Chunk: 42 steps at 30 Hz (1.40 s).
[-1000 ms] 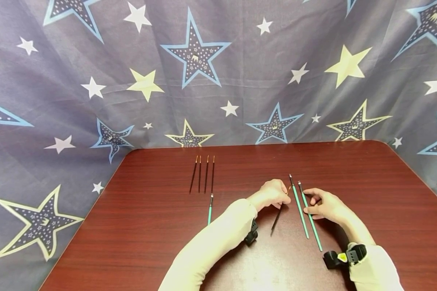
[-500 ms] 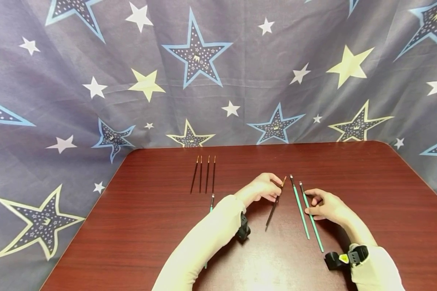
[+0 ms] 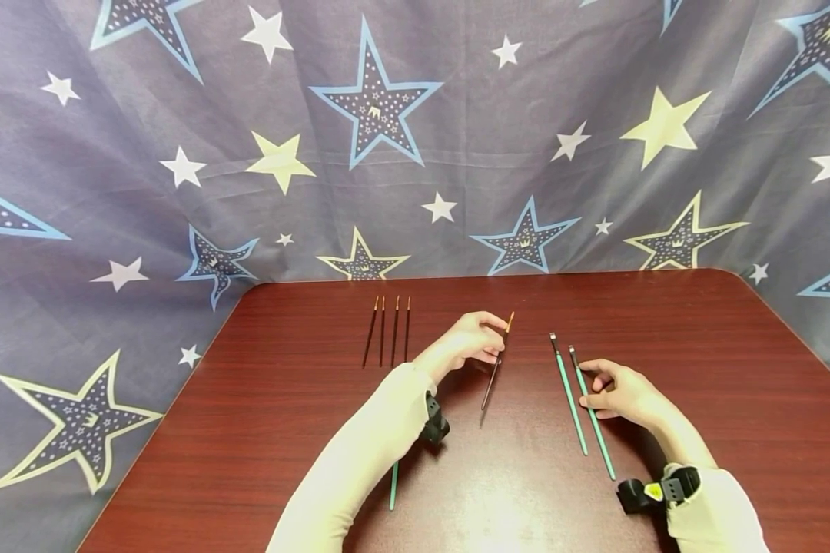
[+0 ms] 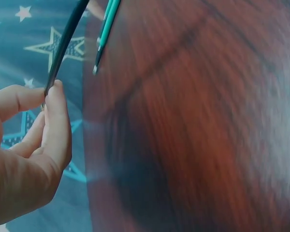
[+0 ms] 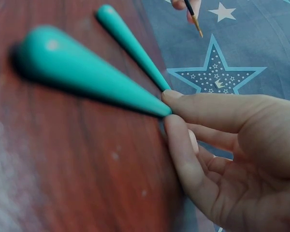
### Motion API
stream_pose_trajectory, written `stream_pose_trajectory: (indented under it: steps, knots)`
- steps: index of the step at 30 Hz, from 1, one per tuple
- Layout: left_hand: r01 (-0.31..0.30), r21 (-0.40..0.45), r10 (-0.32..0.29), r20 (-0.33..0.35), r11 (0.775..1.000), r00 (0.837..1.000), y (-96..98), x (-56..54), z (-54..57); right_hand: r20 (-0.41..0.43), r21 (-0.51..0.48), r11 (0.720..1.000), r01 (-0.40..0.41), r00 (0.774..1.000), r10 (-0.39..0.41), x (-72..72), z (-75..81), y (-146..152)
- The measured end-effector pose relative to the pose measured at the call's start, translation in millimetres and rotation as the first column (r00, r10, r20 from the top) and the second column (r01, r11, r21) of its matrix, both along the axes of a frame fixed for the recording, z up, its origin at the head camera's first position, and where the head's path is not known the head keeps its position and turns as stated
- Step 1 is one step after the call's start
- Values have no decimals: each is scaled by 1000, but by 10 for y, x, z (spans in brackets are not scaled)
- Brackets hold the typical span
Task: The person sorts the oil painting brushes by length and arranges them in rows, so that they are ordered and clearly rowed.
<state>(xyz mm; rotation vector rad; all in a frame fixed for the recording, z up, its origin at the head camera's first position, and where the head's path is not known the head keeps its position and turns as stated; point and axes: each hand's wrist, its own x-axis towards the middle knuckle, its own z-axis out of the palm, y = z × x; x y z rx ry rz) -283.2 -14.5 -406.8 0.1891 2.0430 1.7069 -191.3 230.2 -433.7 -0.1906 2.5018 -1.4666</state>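
Note:
My left hand (image 3: 466, 338) pinches a thin dark-handled paintbrush (image 3: 496, 369), which slants with its orange-tan bristles up and away and its handle end low over the table. In the left wrist view, thumb and fingertips meet on the dark paintbrush (image 4: 67, 38). My right hand (image 3: 619, 393) pinches a teal-handled paintbrush (image 3: 600, 442) that lies along the table, with thumb and finger on either side of it. Just left of that lies a second teal paintbrush (image 3: 572, 407), roughly parallel. Both teal handles (image 5: 87, 72) point toward the right wrist camera.
Several dark paintbrushes (image 3: 383, 334) lie side by side at the back left of the brown table (image 3: 263, 399). Another teal paintbrush (image 3: 394, 488) lies partly hidden under my left forearm. Behind the table hangs a grey curtain (image 3: 456, 138) printed with stars.
My left hand has carried the dark paintbrush leftward and slightly back, away from the two teal ones. The right hand has stayed in place on its teal paintbrush.

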Motion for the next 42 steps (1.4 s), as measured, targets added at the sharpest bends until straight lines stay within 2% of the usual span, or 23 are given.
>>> stream_pose_trajectory:
  steps: [5,12,21,42]
  knots:
    - [-19,11,19,-32,1000,999,-158,-58,27,2,5,1000,1,1000,-1,-2,-11,2]
    - [-83,39,85,-51,996,995,-362,-123,-15,1,0,1000,0,1000,0,3,-2,2]
    - [-139,60,143,-64,988,988,-650,-147,0,-10,4,1000,5,1000,-5,-10,-28,6]
    - [-241,29,243,-140,970,960,-1277,-211,96,-5,4,1000,-1,1000,1,5,-17,0]
